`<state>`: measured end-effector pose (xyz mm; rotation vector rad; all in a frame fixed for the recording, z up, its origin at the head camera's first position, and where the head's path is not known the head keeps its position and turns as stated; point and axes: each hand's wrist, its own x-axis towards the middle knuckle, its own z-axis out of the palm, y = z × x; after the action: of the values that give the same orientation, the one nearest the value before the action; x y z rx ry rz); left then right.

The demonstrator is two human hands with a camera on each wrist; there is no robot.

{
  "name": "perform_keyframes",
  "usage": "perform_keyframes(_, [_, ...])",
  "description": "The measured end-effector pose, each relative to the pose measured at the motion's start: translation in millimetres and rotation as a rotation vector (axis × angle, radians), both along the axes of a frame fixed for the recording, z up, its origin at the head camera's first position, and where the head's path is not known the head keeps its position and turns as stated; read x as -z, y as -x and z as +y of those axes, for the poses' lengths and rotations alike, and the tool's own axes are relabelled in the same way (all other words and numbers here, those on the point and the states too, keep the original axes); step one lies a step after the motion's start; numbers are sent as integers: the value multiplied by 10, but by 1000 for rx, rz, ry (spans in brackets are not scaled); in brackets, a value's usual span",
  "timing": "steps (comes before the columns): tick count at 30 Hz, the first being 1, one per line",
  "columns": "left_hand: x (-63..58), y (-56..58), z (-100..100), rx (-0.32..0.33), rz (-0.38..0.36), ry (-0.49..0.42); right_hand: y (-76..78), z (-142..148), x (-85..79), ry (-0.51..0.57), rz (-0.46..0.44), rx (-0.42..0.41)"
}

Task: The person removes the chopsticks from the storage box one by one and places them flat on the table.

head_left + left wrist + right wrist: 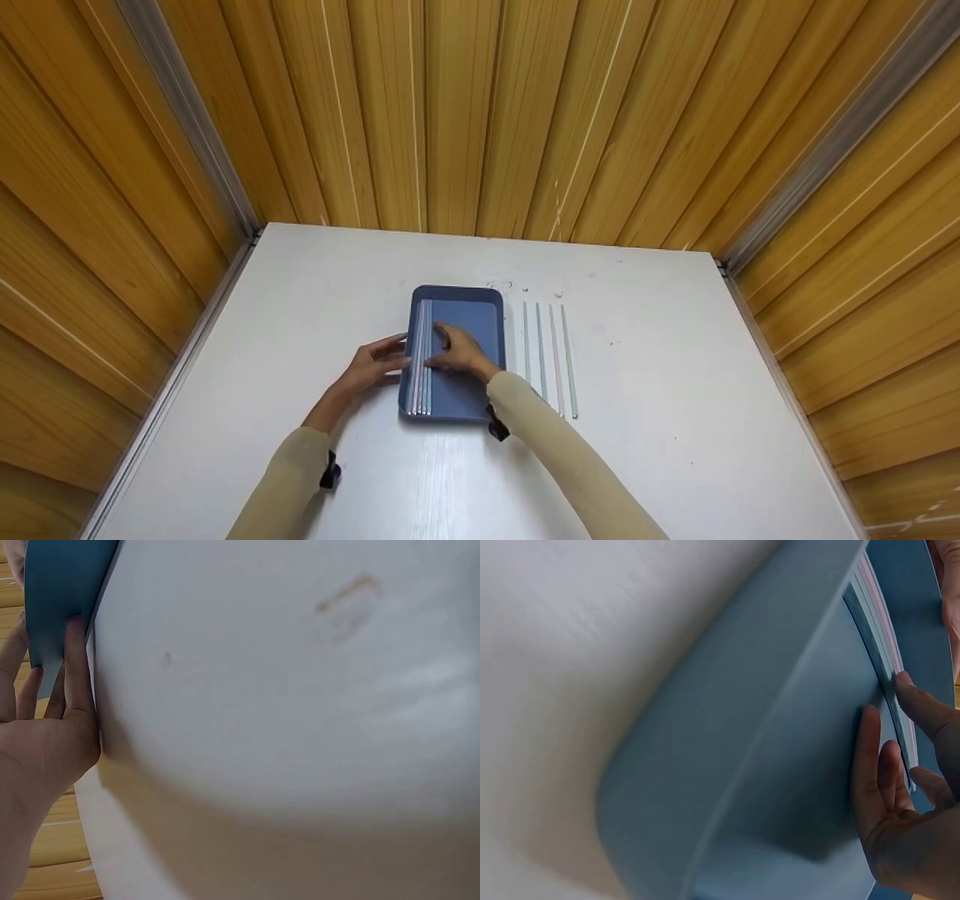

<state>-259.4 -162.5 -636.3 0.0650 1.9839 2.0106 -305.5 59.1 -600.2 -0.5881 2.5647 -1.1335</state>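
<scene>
A shallow blue tray (469, 360) lies lengthwise on the white table. Along its left side, several thin pastel straw-like sticks (421, 394) lie close together, side by side. My right hand (459, 352) reaches into the tray, its thumb and a fingertip touching these sticks at spots spread along their length. In the right wrist view, the fingertips (904, 679) rest against the pink and pale blue sticks (877, 615). My left hand (369, 369) is at the tray's left outer wall with fingers extended. In the left wrist view, its fingers (76, 667) touch the tray wall (64, 592).
Right of the tray, several more thin sticks (555, 360) lie spaced apart and roughly parallel on the table (645, 450). Small marks dot the tabletop near the tray's far edge. Wood-patterned walls (450, 112) stand behind and on both sides.
</scene>
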Motion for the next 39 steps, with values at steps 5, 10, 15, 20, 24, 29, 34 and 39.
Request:
perform_keyframes(5, [-20,-8,-3,6,3,-26,7,0,-13,-7,-52,12])
perform_keyframes(10, [-24,-13,7,-4,-5,-16,10,10,-37,100,-236,61])
perform_keyframes(15, [-30,-20,8,-9,-7,1,-19,-4,-82,154,-321,97])
perform_keyframes(20, [-24,-23,11,-12,-2,-8,-35,-13,-116,167,-346,137])
perform_keyframes(24, [-14,-17,10,-22,-8,-12,-20,4,-145,175,-365,152])
perform_keyframes(29, [-4,-19,26,-35,-25,-8,16,69,-173,253,-472,144])
perform_keyframes(34, [-28,-21,38,-48,-38,10,59,158,-175,346,-572,137])
perform_keyframes(39, [-31,-17,23,-33,-14,45,72,263,-165,380,-566,114])
